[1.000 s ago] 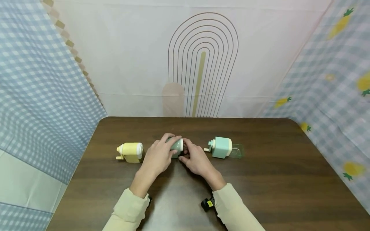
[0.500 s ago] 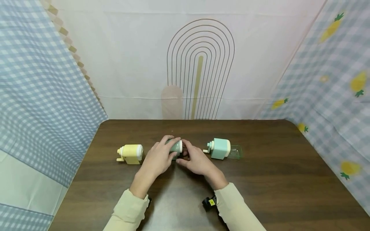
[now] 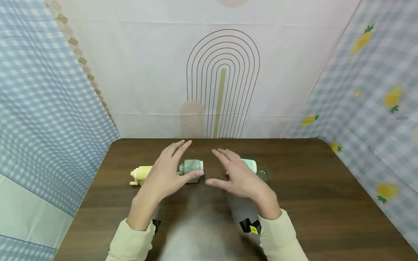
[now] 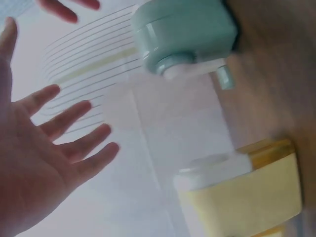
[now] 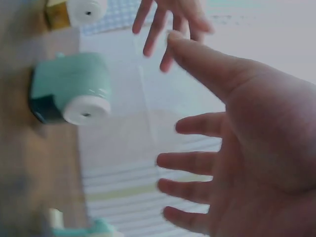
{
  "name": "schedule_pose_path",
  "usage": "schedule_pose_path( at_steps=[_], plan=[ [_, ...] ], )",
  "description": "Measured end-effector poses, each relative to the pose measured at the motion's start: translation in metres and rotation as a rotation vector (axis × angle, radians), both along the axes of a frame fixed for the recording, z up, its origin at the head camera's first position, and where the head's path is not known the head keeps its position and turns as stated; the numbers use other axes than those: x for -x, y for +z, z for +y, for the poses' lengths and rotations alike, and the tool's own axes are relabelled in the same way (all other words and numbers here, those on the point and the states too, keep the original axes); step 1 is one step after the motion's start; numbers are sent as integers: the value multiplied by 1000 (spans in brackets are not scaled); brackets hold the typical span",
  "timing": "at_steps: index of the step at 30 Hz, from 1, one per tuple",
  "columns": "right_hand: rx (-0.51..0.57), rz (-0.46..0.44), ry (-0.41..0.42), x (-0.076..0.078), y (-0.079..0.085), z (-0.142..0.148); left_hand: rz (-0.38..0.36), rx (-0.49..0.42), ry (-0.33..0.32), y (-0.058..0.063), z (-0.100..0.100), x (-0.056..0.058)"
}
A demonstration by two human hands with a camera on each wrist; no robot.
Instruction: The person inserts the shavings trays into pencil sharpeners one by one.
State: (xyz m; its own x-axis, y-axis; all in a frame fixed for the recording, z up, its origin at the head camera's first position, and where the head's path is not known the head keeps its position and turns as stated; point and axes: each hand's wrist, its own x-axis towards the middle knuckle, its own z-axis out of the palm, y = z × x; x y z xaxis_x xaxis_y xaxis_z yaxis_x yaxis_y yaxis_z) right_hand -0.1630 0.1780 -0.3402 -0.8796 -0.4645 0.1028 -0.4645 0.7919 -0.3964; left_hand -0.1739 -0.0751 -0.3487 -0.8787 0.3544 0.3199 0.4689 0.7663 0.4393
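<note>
Yellow sharpener (image 3: 141,173), grey-green sharpener (image 3: 191,165) and mint sharpener (image 3: 250,165) stand on the surface (image 3: 313,206), evidently steady unaided, hence left hand (image 3: 166,177) and right hand (image 3: 241,176) empty, fingers (image 5: 185,164) spread wide.

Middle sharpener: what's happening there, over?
Left hand, right hand: both empty. Middle sharpener: on the table, unheld. Left hand partly covers it in head view.

You face a brown tabletop (image 3: 313,206), white arch-patterned cloth (image 3: 143,72) behind, blue checked cloth (image 3: 49,90) left, fruit-printed cloth (image 3: 372,137) right.
</note>
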Motion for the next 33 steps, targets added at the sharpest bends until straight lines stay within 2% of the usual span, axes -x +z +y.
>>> schedule_pose_path(
  at_steps=[4, 8, 12, 16, 21, 33],
  plan=[
    [20, 178, -47, -2, 13, 9, 132, -35, 12, 11, 0, -2],
    [85, 348, -73, -2, 24, 18, 269, -65, 30, 18, 1, -2],
    [124, 466, -111, -3, 30, 23, 352, -63, 72, 20, -1, -1],
    [112, 530, -173, -2, 31, 28, 357, -47, 122, 18, -4, 3],
    [80, 554, -214, 2, 26, 31, 320, -35, 160, 15, -6, 6],
    [74, 519, -203, 6, 20, 26, 229, -10, 149, 10, -7, 2]
  ],
)
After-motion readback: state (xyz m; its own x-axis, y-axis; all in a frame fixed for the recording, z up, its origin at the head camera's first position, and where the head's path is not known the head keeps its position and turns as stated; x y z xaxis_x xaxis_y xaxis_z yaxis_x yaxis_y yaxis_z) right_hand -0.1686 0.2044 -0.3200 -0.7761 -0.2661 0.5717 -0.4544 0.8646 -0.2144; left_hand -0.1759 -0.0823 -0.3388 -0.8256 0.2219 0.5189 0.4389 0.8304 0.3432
